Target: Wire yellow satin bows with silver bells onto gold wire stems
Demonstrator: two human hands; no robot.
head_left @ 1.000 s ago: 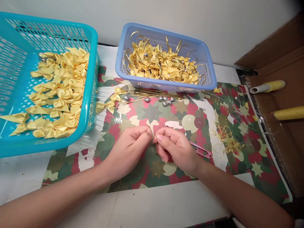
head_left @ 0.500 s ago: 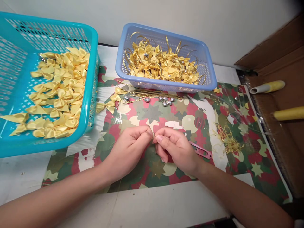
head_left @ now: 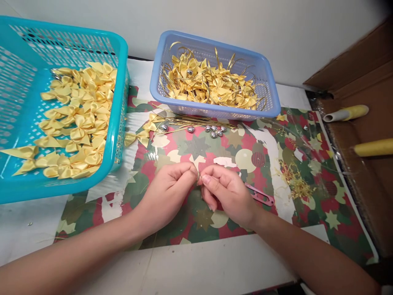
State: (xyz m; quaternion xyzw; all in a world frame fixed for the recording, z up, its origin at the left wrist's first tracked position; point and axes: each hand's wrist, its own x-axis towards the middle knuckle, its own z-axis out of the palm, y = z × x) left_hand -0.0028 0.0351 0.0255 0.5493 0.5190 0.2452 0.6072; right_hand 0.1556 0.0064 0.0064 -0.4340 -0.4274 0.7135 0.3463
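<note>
My left hand [head_left: 167,192] and my right hand [head_left: 227,192] meet at the middle of a star-patterned sheet [head_left: 307,205], fingertips pinched together on something too small to make out. A pink thread snip [head_left: 260,196] pokes out from under my right hand. Several silver bells [head_left: 213,130] and thin gold cords [head_left: 190,120] lie just beyond the hands. One loose yellow bow [head_left: 137,137] rests beside the teal basket.
A teal basket [head_left: 118,102] at the left holds many plain yellow bows [head_left: 76,119]. A blue basket [head_left: 215,108] at the back holds bows with gold loops. A cardboard box [head_left: 362,102] with yellow rolls [head_left: 346,112] stands at the right. Gold scraps [head_left: 296,182] lie on the sheet.
</note>
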